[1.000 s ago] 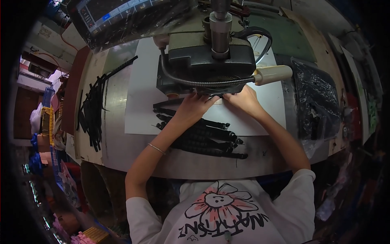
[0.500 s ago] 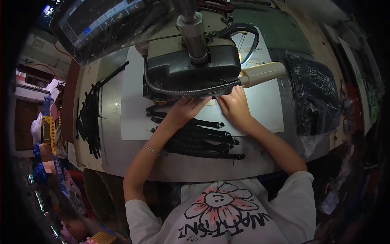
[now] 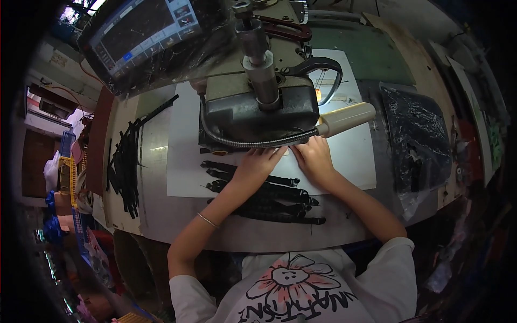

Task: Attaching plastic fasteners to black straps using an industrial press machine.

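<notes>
My left hand (image 3: 257, 166) and my right hand (image 3: 314, 160) meet at the front lower edge of a sewing machine head (image 3: 264, 116). Both have fingers bent and drawn together, tips close to each other. The machine head and cable partly cover the fingertips, so what they grip cannot be made out; a small dark bit shows between them. Below and beside my left wrist lies a bunch of black gathered fabric strips (image 3: 274, 207), with loose thread at some ends. A white sheet (image 3: 350, 172) lies under the hands.
A cream-coloured lamp (image 3: 347, 118) on a metal flexible cable (image 3: 253, 144) juts right from the machine. A screen (image 3: 153, 35) stands at the upper left. Flat black strips (image 3: 126, 169) are piled on the left; a black plastic-wrapped bundle (image 3: 417, 140) lies on the right.
The whole view has shifted, so machine, table and hands sit lower in the picture. Both hands keep their place at the machine's front edge, with only slight finger movement.
</notes>
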The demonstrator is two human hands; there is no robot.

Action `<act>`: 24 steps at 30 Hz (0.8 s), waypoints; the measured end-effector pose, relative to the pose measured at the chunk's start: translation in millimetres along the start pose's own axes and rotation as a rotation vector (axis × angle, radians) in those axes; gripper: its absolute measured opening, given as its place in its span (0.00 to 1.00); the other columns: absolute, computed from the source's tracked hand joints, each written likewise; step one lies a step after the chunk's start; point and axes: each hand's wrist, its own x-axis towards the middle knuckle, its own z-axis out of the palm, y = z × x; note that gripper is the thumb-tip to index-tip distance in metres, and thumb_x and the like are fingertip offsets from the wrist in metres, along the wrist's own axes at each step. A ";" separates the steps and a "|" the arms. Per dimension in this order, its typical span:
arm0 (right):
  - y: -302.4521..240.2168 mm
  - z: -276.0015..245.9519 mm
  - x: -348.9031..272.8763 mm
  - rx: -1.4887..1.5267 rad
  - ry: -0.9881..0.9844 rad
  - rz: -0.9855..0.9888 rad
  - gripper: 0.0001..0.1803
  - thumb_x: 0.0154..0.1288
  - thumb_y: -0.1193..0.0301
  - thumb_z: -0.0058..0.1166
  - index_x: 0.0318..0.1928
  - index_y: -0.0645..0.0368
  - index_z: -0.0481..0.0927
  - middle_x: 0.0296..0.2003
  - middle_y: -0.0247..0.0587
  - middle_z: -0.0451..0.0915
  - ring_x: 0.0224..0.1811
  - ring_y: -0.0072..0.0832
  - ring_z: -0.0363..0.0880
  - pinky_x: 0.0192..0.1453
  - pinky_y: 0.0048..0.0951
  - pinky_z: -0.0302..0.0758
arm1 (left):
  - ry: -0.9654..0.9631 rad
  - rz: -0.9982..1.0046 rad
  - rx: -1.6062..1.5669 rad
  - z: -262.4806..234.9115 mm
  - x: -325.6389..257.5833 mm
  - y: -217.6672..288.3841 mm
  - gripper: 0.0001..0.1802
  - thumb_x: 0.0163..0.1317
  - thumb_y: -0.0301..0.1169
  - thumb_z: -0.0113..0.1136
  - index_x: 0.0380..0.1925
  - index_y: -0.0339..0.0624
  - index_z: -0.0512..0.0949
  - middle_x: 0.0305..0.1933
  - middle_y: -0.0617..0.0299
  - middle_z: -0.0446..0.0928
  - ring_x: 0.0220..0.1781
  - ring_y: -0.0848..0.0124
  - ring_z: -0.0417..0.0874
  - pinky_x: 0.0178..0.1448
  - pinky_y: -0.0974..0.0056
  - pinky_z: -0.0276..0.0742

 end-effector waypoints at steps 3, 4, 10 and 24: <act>4.3 -1.2 -0.6 0.046 -0.045 0.052 0.09 0.54 0.72 0.56 0.37 0.61 0.79 0.31 0.49 0.76 0.36 0.45 0.73 0.39 0.40 0.67 | 0.020 -0.094 -0.063 5.0 -2.9 13.8 0.33 0.46 0.16 0.49 0.57 0.46 0.68 0.48 0.53 0.70 0.52 0.56 0.72 0.54 0.61 0.70; 6.4 -3.1 1.4 0.047 -0.046 0.047 0.09 0.54 0.72 0.56 0.37 0.61 0.79 0.31 0.49 0.76 0.36 0.45 0.73 0.39 0.40 0.67 | 0.022 -0.098 -0.061 4.0 -3.2 14.6 0.33 0.46 0.16 0.49 0.57 0.46 0.68 0.48 0.53 0.70 0.52 0.56 0.72 0.54 0.61 0.70; 15.2 -11.5 30.1 0.504 -0.268 0.332 0.15 0.49 0.71 0.59 0.39 0.62 0.76 0.39 0.50 0.76 0.42 0.45 0.73 0.48 0.39 0.69 | -0.014 -0.137 -0.048 3.2 -3.8 16.6 0.25 0.51 0.23 0.48 0.53 0.40 0.68 0.50 0.53 0.69 0.54 0.57 0.70 0.58 0.58 0.67; 31.1 -6.6 25.3 0.250 -0.416 0.125 0.09 0.54 0.75 0.47 0.35 0.67 0.73 0.32 0.57 0.75 0.38 0.51 0.74 0.44 0.43 0.71 | 0.032 -0.157 -0.070 6.2 -3.4 17.7 0.32 0.46 0.16 0.49 0.56 0.45 0.68 0.49 0.50 0.70 0.53 0.54 0.71 0.55 0.58 0.70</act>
